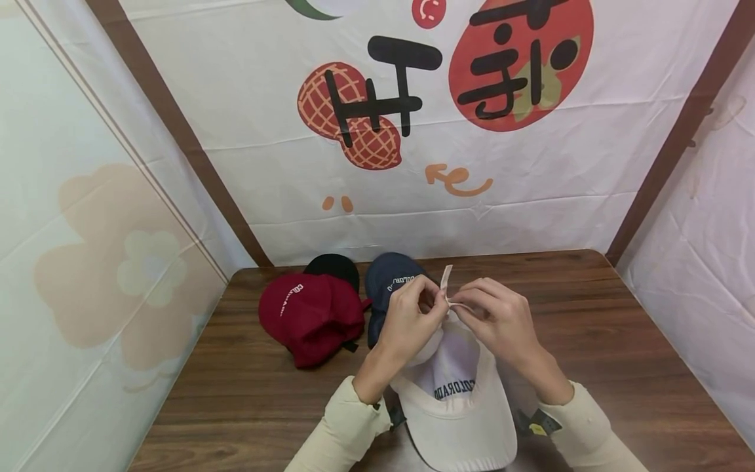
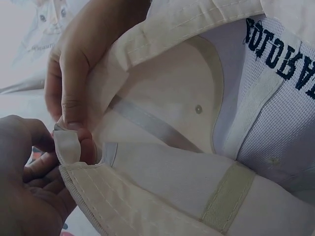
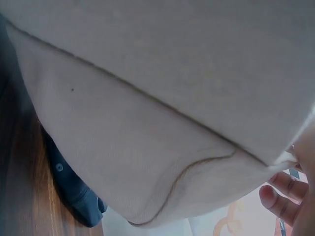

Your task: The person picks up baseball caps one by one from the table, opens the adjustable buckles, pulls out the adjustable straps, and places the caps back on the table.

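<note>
A cream baseball cap [image 1: 466, 426] is held with its inside towards me and its brim towards my body. Dark lettering reads reversed inside its front panel [image 2: 283, 49]. My left hand [image 1: 407, 321] pinches the cap's back strap [image 1: 446, 278] between thumb and fingers. From the other side my right hand [image 1: 501, 321] pinches the same strap close by, the fingertips of both hands nearly meeting. A short free end of the strap points up above the fingers. The right wrist view is mostly filled by the cap's outer crown [image 3: 123, 123].
To the left on the wooden table [image 1: 236, 393] lies a dark red cap [image 1: 312, 308], with a black brim [image 1: 333, 267] behind it. A navy cap [image 1: 389, 272] sits behind my left hand, partly hidden. A printed white cloth wall [image 1: 531, 196] rises behind the table.
</note>
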A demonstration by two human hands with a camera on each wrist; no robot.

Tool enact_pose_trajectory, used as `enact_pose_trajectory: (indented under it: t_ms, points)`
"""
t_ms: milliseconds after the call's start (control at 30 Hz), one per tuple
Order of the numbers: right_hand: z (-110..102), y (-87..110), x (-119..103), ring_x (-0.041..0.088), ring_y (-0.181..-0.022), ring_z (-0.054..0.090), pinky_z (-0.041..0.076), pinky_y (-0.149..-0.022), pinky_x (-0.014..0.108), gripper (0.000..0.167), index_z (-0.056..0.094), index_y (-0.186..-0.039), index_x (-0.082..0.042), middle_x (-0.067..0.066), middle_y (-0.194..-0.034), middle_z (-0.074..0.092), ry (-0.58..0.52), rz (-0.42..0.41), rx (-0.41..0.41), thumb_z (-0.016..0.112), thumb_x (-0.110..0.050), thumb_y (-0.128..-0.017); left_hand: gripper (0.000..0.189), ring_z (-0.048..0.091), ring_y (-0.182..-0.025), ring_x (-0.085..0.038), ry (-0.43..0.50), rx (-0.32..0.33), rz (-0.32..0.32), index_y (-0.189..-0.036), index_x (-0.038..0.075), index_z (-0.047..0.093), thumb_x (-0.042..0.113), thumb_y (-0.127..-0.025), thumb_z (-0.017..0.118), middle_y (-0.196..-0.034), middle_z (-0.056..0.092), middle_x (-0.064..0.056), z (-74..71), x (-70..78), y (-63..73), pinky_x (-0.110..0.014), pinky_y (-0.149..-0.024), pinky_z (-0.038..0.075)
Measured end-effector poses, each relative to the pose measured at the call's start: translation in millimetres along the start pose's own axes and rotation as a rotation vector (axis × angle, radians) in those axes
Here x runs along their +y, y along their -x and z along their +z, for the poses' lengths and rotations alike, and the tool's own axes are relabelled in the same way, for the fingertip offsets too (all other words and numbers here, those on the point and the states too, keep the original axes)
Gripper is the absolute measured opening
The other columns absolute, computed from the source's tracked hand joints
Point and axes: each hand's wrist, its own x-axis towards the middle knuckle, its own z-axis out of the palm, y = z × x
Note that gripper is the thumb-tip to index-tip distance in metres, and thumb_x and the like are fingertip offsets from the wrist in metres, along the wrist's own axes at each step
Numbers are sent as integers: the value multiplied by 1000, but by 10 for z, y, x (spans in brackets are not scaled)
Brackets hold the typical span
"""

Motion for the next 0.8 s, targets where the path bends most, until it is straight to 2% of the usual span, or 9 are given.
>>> enact_pose_trajectory:
  t_ms: [233, 400, 500, 567, 667, 700, 800]
  points:
    - [2, 0, -7, 13, -76, 68, 49, -58, 24, 12, 82, -90, -14, -1, -91, 78, 10, -31, 32, 80, -23, -98, 7, 65, -70, -8, 5, 9, -2, -94, 6, 64, 0, -97, 66, -85, 67, -7, 4, 7, -9, -18, -63, 56]
    - [8, -7, -12, 14, -76, 70, 51, -58, 25, 26, 81, -89, -14, -1, -89, 77, 14, -49, 45, 71, -32, -104, 9, 64, -70, -8, 21, 19, -2, -93, 6, 63, -2, -96, 66, -84, 67, -7, 8, 6, -14, -18, -62, 56]
    - [12, -7, -10, 14, -75, 71, 52, -58, 25, 25, 81, -88, -13, -1, -89, 77, 13, -53, 49, 72, -31, -103, 9, 64, -69, -7, 27, 22, 0, -92, 5, 63, -2, -96, 65, -84, 67, -7, 10, 2, -19, -18, -62, 56]
    - [12, -4, -7, 14, -74, 70, 52, -58, 25, 20, 81, -88, -12, 0, -89, 77, 12, -50, 46, 75, -26, -101, 8, 64, -70, -7, 27, 21, 0, -92, 5, 63, -2, -96, 64, -84, 67, -8, 7, -6, -21, -17, -62, 56]
    - [3, 1, -7, 13, -69, 67, 51, -57, 25, 6, 80, -86, -11, 1, -88, 77, 9, -39, 57, 81, -11, -92, 8, 66, -70, -7, 36, 51, -18, -92, 4, 61, -3, -95, 63, -86, 68, -10, -20, -26, -32, -17, -62, 55]
    - [-3, 2, -8, 13, -67, 66, 50, -57, 24, 6, 80, -85, -11, 1, -88, 76, 6, -35, 58, 83, -6, -87, 8, 67, -69, -8, 53, 61, -27, -91, 3, 61, -4, -95, 63, -86, 68, -11, -35, -31, -38, -17, -61, 55]
    - [-20, 3, -8, 10, -63, 61, 48, -55, 22, 20, 79, -84, -11, 1, -88, 76, 0, -25, 57, 85, 6, -76, 9, 71, -68, -11, 103, 70, -54, -92, 2, 61, -4, -97, 63, -86, 69, -12, -86, -49, -57, -18, -60, 56]
